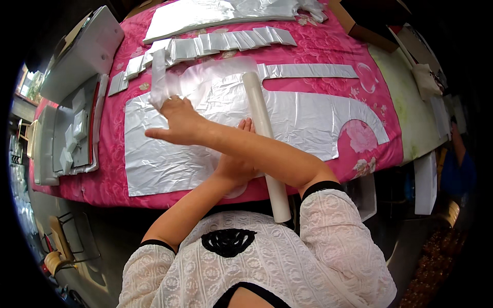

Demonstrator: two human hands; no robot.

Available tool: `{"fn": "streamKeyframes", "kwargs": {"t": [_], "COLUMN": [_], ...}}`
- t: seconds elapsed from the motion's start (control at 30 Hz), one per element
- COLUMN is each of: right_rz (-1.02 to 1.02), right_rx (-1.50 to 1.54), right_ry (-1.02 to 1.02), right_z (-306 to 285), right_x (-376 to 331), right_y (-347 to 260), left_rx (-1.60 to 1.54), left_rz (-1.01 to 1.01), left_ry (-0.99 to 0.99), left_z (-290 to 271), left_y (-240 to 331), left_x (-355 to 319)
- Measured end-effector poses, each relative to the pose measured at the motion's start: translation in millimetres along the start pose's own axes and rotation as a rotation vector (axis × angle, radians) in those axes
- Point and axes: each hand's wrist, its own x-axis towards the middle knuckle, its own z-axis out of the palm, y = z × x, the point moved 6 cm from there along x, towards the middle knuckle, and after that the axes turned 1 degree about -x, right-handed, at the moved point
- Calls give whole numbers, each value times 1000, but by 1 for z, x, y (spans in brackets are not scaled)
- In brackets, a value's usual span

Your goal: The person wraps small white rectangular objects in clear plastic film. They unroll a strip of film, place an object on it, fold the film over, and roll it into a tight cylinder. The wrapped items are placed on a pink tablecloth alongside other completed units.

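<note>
Clear film (205, 77), thin, glossy and faintly rippled, spreads beyond the right hand (177, 120), whose thumb juts out; whether its bent fingers pinch the film, I cannot tell. The left hand (237, 161), partly hidden beneath the right forearm, has straight fingers laid together. Just right of it slants a smooth, whitish roll (266, 138). Beneath both hands lies crinkled silver foil (303, 120), curving into a hooked strip far right.

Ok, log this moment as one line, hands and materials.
right hand: at clear film | left hand: beside pale roll | right forearm: over roll | silver sheet: spread on pink cloth
</note>
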Motion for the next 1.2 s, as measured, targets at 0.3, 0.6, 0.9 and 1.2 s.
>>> {"fn": "streamKeyframes", "kwargs": {"t": [0.3,0.6,0.9,1.2], "right_rz": [-331,-106,191,153], "right_rx": [117,930,-1,-255], "right_ry": [-168,-670,-170,-199], "right_z": [119,-6,-15,18], "right_x": [30,-28,-48,-49], "right_y": [-112,-90,31,29], "left_rx": [231,-47,-186,-81], "left_rz": [-73,-110,-11,-355], "left_ry": [-260,-46,-182,89], "left_z": [25,8,-28,-158], "left_y": [-12,-7,12,-86], "left_x": [-2,-4,-28,-106]}}
